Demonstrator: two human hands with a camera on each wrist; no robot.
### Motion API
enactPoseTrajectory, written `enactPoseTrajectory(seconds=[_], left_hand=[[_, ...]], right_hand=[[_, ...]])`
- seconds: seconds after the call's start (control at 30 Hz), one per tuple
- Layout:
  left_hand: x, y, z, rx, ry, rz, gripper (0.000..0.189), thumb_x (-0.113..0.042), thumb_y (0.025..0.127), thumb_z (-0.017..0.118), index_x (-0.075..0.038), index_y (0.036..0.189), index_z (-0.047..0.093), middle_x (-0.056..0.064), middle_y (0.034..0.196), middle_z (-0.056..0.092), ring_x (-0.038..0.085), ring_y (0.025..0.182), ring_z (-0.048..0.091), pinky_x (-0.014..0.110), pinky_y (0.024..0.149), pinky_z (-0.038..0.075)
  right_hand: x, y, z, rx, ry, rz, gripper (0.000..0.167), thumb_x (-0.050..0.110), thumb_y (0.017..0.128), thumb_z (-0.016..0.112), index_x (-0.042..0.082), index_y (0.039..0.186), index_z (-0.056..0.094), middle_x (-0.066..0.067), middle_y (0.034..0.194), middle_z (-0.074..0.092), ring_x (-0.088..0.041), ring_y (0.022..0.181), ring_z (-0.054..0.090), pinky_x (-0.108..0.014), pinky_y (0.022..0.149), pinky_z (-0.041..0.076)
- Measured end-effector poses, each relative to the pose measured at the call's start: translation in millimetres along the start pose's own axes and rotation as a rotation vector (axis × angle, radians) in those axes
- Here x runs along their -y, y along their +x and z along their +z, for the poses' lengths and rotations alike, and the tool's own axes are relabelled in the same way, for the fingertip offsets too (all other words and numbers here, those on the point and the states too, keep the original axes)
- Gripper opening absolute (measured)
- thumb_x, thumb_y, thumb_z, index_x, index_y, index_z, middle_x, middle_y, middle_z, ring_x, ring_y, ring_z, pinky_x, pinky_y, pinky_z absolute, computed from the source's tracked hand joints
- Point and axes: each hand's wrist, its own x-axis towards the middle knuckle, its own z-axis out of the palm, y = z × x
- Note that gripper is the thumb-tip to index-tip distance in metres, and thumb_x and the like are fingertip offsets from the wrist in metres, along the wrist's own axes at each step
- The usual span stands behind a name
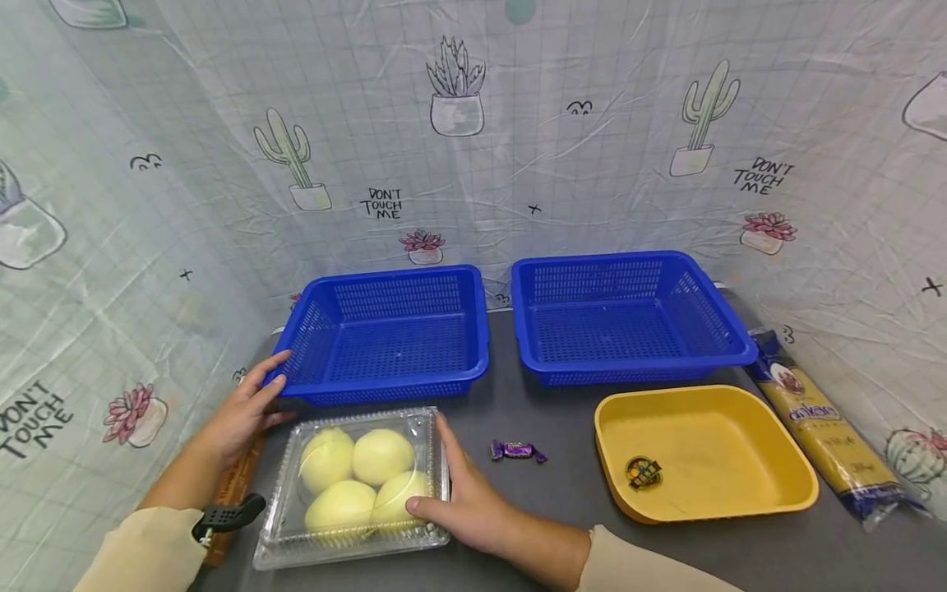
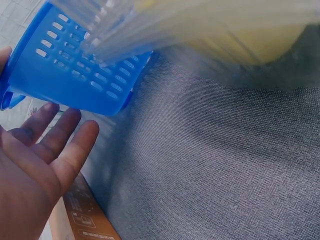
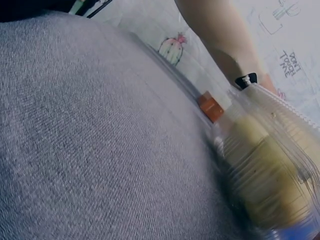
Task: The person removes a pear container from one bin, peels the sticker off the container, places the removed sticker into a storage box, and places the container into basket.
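Note:
In the head view my right hand [image 1: 477, 501] grips the right side of a clear plastic clamshell box [image 1: 277, 501], thumb over the lid and fingers along the side. Inside it lie several round, pale yellow fruits [image 1: 383, 456]. The box overlaps the table in front of the left blue basket [image 1: 395, 390]. My left hand [image 1: 240, 419] is at that basket's front left corner, fingertips right at the rim. The left wrist view shows this hand [image 2: 42, 155] with loosely extended fingers [image 2: 75, 150] beside the basket's wall [image 2: 80, 75].
A second blue basket [image 1: 636, 366] stands at the back right. Before it is a yellow tub [image 1: 703, 460] with a dark badge-like piece [image 1: 644, 473] inside. A pasta packet [image 1: 829, 427] lies far right, a purple-wrapped candy [image 1: 518, 450] mid-table. An orange-brown carton [image 1: 235, 477] lies under the left forearm.

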Motion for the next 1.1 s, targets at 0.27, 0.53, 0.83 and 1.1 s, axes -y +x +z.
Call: enactPoseTrajectory(seconds=[0.27, 0.53, 0.83, 1.1], left_hand=[[-4.0, 0.0, 0.1, 0.006, 0.011, -0.017, 0.056, -0.031, 0.118, 0.041, -0.025, 0.171, 0.025, 0.035, 0.167, 0.005, 0.003, 0.115, 0.063, 0.033, 0.089, 0.061], [-5.8, 0.8, -2.2, 0.017, 0.040, -0.054, 0.057, -0.035, 0.118, 0.040, -0.028, 0.172, 0.022, 0.034, 0.170, 0.004, 0.001, 0.115, 0.061, 0.036, 0.090, 0.060], [-6.2, 0.2, -3.2, 0.022, 0.057, -0.070, 0.057, -0.036, 0.118, 0.039, -0.030, 0.172, 0.022, 0.034, 0.171, 0.002, 0.001, 0.115, 0.059, 0.039, 0.092, 0.060], [-5.4, 0.0, -3.6, 0.048, 0.022, -0.049, 0.055, -0.033, 0.118, 0.038, -0.031, 0.171, 0.024, 0.035, 0.169, 0.001, 0.001, 0.116, 0.060, 0.037, 0.090, 0.060]], right_hand=[[10.0, 1.1, 3.3, -0.007, 0.162, -0.018, 0.114, 0.017, 0.088, 0.082, 0.026, 0.174, 0.008, -0.014, 0.177, 0.014, -0.037, 0.158, 0.017, -0.065, 0.125, 0.014], [21.5, 3.6, 7.0, -0.039, 0.360, 0.058, 0.115, 0.000, 0.081, 0.082, 0.024, 0.173, 0.017, -0.022, 0.172, 0.026, -0.038, 0.149, 0.037, -0.044, 0.114, 0.044], [22.3, 4.4, 7.0, -0.009, 0.505, 0.214, 0.122, -0.006, 0.077, 0.079, 0.030, 0.173, 0.011, -0.026, 0.165, 0.031, -0.035, 0.116, 0.062, -0.042, 0.086, 0.060], [17.8, 8.9, 6.0, 0.003, 0.558, 0.253, 0.117, -0.006, 0.078, 0.075, 0.031, 0.173, 0.016, -0.022, 0.162, 0.026, -0.020, 0.085, 0.064, -0.032, 0.068, 0.060]])
